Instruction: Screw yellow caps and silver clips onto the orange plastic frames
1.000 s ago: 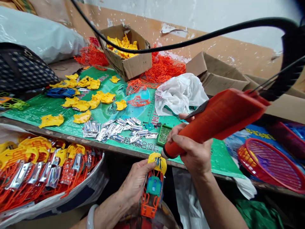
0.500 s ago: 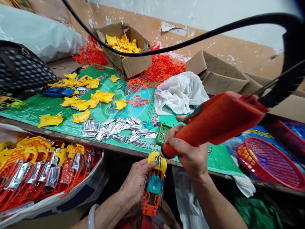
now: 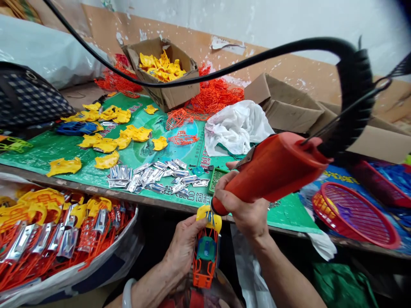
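Note:
My left hand (image 3: 181, 244) pinches a toy car body (image 3: 206, 249) by its yellow front, low in the middle of the view. The body has an orange lattice frame and a teal piece in its middle. Wrapped around a red electric screwdriver (image 3: 269, 167) is my right hand (image 3: 245, 211). The screwdriver's black nose meets the yellow front, and its tip is hidden there. A black cable (image 3: 231, 73) runs from the tool's rear end. Silvery metal-look plates (image 3: 152, 176) and a small green basket (image 3: 218, 179) lie on the table just beyond.
Yellow toy parts (image 3: 105, 143) lie across the green table cover (image 3: 289, 214). A cardboard box (image 3: 180, 92) of yellow parts stands behind, beside orange lattice frames (image 3: 218, 94). At left is a sack (image 3: 96, 271) of assembled pieces; at right, a red plastic basket (image 3: 359, 216) and a white cloth (image 3: 237, 124).
The screwdriver's rear end has swung left and toward me, so the tool stands steeper over the toy car body. My left hand keeps its hold. The whole view has shifted slightly.

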A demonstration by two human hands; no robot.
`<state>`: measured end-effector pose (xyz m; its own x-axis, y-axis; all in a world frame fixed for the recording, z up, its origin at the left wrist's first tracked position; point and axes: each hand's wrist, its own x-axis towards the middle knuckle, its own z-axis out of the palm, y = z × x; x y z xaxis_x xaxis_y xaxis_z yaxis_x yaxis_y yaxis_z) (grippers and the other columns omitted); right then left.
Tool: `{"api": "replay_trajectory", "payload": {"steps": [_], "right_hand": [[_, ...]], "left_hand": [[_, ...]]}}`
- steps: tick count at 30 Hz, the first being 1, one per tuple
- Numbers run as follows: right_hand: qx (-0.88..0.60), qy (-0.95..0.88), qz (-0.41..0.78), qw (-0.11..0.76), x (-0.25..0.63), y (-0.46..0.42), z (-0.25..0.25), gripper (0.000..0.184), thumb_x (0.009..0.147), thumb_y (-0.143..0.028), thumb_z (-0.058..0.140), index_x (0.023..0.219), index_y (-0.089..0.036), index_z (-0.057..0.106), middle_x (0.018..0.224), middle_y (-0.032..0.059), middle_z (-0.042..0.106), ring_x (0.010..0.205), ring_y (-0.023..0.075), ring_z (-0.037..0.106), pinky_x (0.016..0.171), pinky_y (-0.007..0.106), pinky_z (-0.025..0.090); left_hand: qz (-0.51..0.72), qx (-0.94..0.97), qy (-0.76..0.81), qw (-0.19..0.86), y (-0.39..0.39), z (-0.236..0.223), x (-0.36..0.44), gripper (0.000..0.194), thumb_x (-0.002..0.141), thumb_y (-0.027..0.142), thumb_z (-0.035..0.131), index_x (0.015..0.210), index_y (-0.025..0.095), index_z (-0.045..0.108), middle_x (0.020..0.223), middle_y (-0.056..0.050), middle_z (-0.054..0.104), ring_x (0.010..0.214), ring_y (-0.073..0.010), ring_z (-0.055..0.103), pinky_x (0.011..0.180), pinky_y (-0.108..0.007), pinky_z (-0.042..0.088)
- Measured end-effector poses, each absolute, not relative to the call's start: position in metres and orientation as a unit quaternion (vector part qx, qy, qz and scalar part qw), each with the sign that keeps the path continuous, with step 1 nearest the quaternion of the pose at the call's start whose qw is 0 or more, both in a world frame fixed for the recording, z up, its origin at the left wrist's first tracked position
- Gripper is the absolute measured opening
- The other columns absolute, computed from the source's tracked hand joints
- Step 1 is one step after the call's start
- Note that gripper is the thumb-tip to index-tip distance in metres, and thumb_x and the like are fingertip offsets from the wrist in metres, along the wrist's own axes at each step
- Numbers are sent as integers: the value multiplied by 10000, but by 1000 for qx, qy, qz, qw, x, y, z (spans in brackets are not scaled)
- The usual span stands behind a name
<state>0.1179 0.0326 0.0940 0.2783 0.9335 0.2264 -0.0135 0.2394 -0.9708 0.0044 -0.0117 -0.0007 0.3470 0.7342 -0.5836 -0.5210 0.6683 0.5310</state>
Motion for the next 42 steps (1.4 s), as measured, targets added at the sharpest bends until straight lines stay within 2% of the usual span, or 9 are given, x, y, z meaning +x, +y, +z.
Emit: {"api": "replay_trajectory", "payload": {"steps": [4, 7, 10, 12, 15, 18, 21, 34, 42], "right_hand": [[-470, -464, 384, 645, 123, 31, 87, 133, 630, -146, 699, 613, -203, 579, 625, -25, 596, 565, 138, 557, 566, 321, 493], [-446, -449, 377, 676, 131, 31, 87, 141, 652, -170, 708, 734, -216, 604, 660, -36, 605, 578, 145, 572, 607, 348, 510], [-443, -425, 353, 706, 142, 35, 97, 304, 646, -180, 724, 922, -235, 608, 684, -42, 622, 571, 153, 579, 618, 364, 509], [-451, -417, 318, 723, 150, 40, 105, 361, 616, -169, 732, 951, -229, 612, 659, -43, 619, 545, 158, 574, 583, 353, 495], [-450, -412, 285, 739, 161, 50, 109, 284, 605, -147, 727, 863, -216, 629, 604, -48, 602, 494, 154, 564, 522, 325, 469], [-457, -423, 264, 737, 174, 61, 102, 144, 626, -146, 726, 711, -200, 622, 590, -38, 603, 487, 149, 570, 516, 319, 471], [-473, -426, 232, 736, 185, 75, 90, 123, 630, -180, 731, 620, -186, 609, 611, -29, 607, 495, 143, 570, 527, 327, 485], [-497, -395, 200, 746, 196, 134, 55, 160, 571, -213, 747, 631, -176, 603, 584, -40, 583, 492, 128, 540, 511, 307, 473], [-502, -398, 208, 739, 196, 139, 49, 169, 567, -222, 743, 631, -179, 592, 574, -43, 574, 486, 126, 533, 512, 312, 473]], "left_hand": [[393, 143, 415, 808, -11, -3, 2, 319, 654, 344, 834, 859, 111, 759, 685, -45, 716, 534, -103, 580, 516, -197, 448], [376, 177, 415, 809, -8, -2, -3, 347, 673, 365, 823, 896, 106, 766, 724, -65, 729, 570, -115, 597, 524, -194, 457], [364, 204, 421, 806, -5, -1, -7, 338, 693, 379, 808, 893, 110, 769, 734, -70, 731, 590, -120, 602, 547, -198, 470], [361, 218, 432, 797, -4, -3, -10, 340, 706, 391, 797, 903, 115, 768, 730, -66, 728, 572, -111, 584, 539, -194, 461], [353, 251, 452, 780, -4, -5, -11, 356, 736, 411, 771, 940, 119, 768, 757, -72, 734, 568, -109, 571, 531, -194, 448], [343, 281, 452, 774, -4, -4, -13, 348, 760, 403, 751, 958, 117, 770, 769, -71, 734, 618, -119, 587, 594, -200, 465], [316, 268, 457, 787, -3, -1, -14, 351, 746, 417, 758, 912, 108, 771, 718, -66, 720, 582, -114, 574, 568, -199, 458], [305, 199, 479, 799, 4, -4, -10, 403, 687, 432, 807, 898, 93, 751, 635, -63, 693, 486, -113, 570, 471, -206, 461], [335, 152, 497, 786, 1, 0, -3, 414, 564, 408, 882, 800, 99, 740, 594, -43, 681, 475, -101, 560, 467, -197, 464]]}}
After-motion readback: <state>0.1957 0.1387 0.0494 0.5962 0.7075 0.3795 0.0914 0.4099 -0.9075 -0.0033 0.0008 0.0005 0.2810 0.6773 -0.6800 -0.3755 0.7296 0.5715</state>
